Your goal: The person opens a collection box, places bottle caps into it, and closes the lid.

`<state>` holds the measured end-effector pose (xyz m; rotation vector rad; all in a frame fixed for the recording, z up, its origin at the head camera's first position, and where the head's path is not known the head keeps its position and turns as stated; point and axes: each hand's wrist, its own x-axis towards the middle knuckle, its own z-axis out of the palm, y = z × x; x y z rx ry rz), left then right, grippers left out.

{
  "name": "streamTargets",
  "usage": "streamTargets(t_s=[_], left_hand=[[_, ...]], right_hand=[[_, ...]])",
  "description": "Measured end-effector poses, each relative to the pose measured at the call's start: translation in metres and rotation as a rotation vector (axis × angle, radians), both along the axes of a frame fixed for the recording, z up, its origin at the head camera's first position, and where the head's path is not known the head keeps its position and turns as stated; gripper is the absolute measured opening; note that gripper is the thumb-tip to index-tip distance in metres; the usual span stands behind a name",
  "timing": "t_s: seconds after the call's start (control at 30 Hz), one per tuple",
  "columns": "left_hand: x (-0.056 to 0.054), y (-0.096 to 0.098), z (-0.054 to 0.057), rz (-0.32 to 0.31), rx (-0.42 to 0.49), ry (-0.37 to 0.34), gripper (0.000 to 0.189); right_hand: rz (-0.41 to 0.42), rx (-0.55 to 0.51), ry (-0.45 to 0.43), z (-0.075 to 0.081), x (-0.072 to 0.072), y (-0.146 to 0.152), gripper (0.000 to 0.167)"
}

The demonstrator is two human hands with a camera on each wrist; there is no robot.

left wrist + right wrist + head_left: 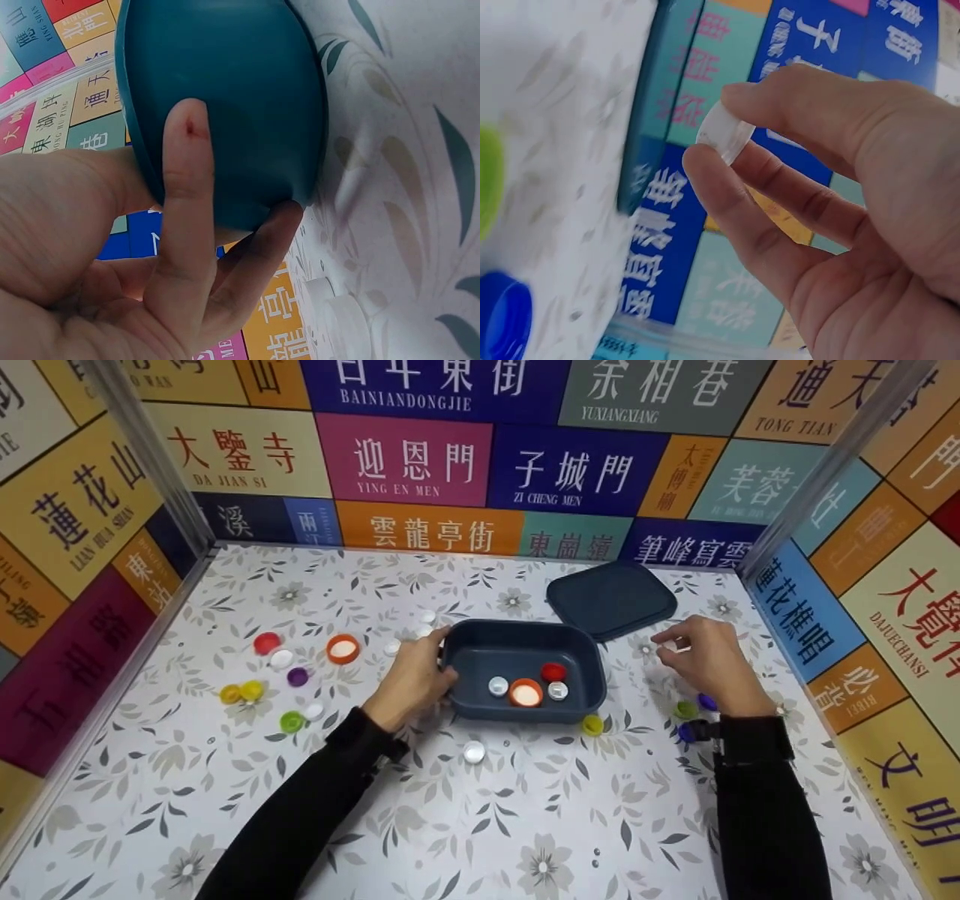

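A dark blue-grey plastic box (525, 718) holds two white caps, a red cap (553, 671) and an orange-rimmed cap (526, 693). My left hand (411, 679) grips its left end; the left wrist view has fingers spread over the box's end wall (255, 90). To the right of the box, above the table, is my right hand (709, 660). Between thumb and fingertips it pinches a white bottle cap (726, 131), best seen in the right wrist view. The dark lid (611, 600) lies flat behind the box.
Several loose caps lie to the left, among them a red cap (266, 643), an orange cap (343, 649) and a purple cap (298, 676). A white cap (474, 751) and a yellow cap (592, 725) lie in front. Green and blue caps sit by the right wrist. Printed walls surround the table.
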<state>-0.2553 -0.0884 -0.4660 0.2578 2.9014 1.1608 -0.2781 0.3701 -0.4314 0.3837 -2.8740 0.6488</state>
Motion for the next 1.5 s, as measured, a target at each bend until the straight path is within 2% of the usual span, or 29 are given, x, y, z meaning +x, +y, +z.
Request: streamTargets(t_s=[0.1,0.27,0.5,0.67,0.8,1.03,1.33,1.5], left_hand=[[0.0,0.0,0.001,0.006,0.0,-0.006,0.079],[0.001,0.001,0.002,0.008,0.067,-0.076,0.082],[0.001,0.0,0.003,-0.002,0.053,-0.043,0.08],[0.002,-0.001,0.003,0.0,0.06,-0.055,0.082],[0.003,-0.002,0.003,0.017,0.024,-0.035,0.08],[0.002,-0.002,0.003,0.018,-0.026,0.0,0.077],[-0.001,0.002,0.001,0.021,-0.03,-0.034,0.08],[-0.002,0.002,0.002,0.015,-0.031,-0.035,0.079]], right_hand=[[0.033,-0.007,0.02,0.006,0.003,-0.016,0.021],[0.097,-0.006,0.051,0.014,0.007,-0.045,0.02],[0.19,-0.015,0.058,0.019,0.011,-0.084,0.023],[0.248,0.012,0.064,0.018,0.012,-0.114,0.029],[0.287,0.039,0.033,0.015,0.012,-0.139,0.034],[0.318,0.096,-0.03,0.002,0.006,-0.171,0.031],[0.339,0.119,-0.058,-0.016,-0.001,-0.18,0.03],[0.345,0.125,-0.065,-0.02,0.0,-0.18,0.029]])
